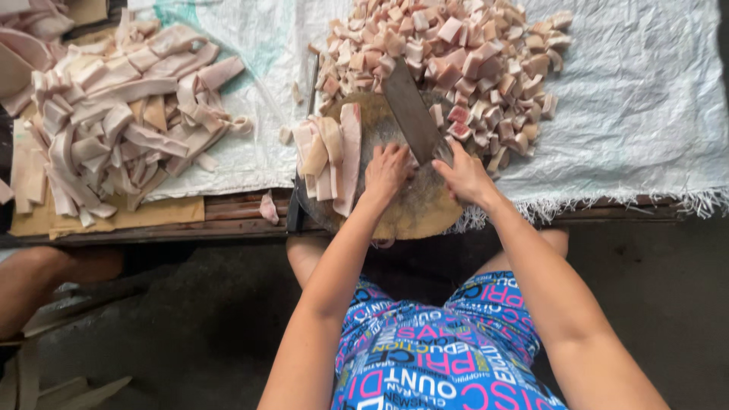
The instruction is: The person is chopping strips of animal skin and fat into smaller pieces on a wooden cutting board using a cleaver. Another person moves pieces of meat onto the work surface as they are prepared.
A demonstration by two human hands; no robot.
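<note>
Right hand [465, 176] grips cleaver [414, 114]; left hand [386, 173] steadies board [414, 209].

Soft, even daylight falls from above on my table [228, 220]; the white woven sack [645, 99] is the brightest patch, nearly washed out, without hard glare. Below the table edge the floor [190, 319] drops into dim shadow. My hands cast only faint shadows on the round chopping block [418, 212]. The wide lens bends my forearms outward near the bottom, and corners look slightly soft.
</note>
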